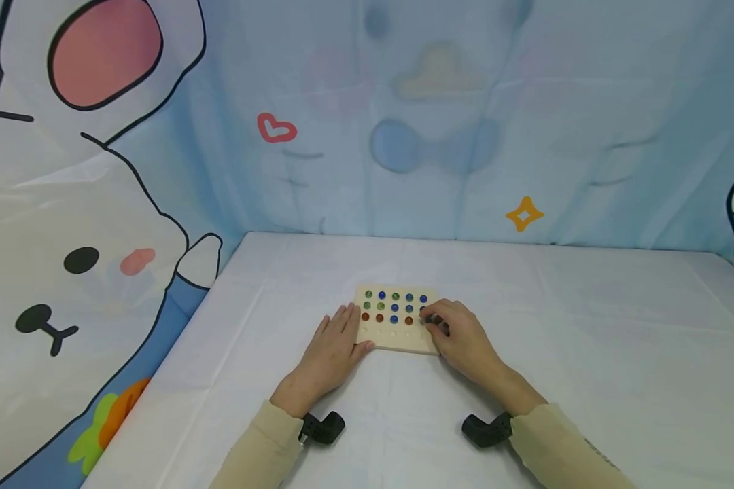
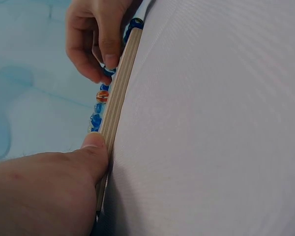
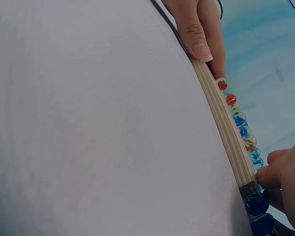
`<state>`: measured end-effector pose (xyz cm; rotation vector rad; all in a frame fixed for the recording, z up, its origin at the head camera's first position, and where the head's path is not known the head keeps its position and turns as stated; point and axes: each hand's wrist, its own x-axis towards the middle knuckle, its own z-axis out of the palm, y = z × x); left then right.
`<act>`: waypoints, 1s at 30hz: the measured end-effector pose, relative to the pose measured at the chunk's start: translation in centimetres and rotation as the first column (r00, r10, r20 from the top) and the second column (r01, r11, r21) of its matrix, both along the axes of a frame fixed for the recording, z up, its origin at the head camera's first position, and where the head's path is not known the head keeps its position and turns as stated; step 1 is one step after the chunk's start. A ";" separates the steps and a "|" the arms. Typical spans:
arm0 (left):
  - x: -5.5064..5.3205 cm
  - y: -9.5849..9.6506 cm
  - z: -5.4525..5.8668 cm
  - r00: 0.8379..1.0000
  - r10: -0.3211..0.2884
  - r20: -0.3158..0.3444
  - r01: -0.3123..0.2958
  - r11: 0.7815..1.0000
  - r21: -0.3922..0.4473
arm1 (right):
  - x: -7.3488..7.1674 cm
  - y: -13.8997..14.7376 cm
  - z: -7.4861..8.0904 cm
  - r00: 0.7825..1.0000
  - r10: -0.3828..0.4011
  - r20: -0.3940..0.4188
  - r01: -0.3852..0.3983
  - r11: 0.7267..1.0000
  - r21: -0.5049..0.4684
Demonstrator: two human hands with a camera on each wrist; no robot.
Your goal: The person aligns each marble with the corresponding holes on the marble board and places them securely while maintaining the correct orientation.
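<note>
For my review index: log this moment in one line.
left hand: rests at left edge of board | right hand: pinches blue marble, right side | visible front-row holes: empty

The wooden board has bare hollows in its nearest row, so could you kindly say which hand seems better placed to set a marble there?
Probably the right hand: it curls over the right side of the board, blue marbles close by, whereas the left hand rests along the left edge.
</note>
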<state>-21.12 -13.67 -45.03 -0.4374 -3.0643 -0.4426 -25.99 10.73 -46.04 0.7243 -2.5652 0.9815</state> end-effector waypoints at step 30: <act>-0.1 0.0 0.1 1.000 -0.010 -0.018 0.010 1.000 -0.010 | -0.2 0.1 -0.4 1.000 0.000 -0.031 -0.001 0.999 -0.036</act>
